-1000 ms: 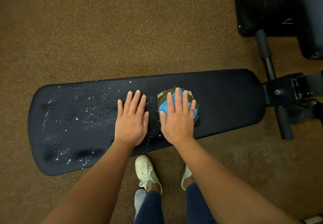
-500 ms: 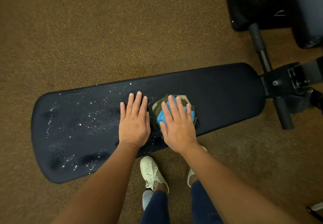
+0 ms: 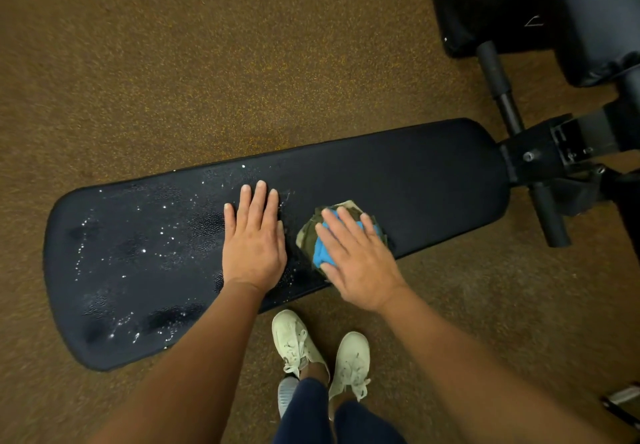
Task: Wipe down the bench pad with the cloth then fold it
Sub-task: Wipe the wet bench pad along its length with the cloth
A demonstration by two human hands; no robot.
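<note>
Pressing on the bunched blue-and-camouflage cloth (image 3: 320, 249), the right hand (image 3: 362, 265) is lying flat, fingers straight and grasping nothing, mid-length on the bench pad (image 3: 433, 194) near its front edge. The left hand (image 3: 254, 246) is bracing just beside it, fingers released too. Droplets (image 3: 138, 235) are glistening to the left, so long, overlapping, firm strokes should be heading there. No readable writing is showing; a pale mark on the black equipment (image 3: 519, 10) is too small.

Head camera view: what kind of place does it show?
Probably a gym: a long black padded bench pad on a black metal frame, over speckled brown floor, with other black padded equipment nearby.
</note>
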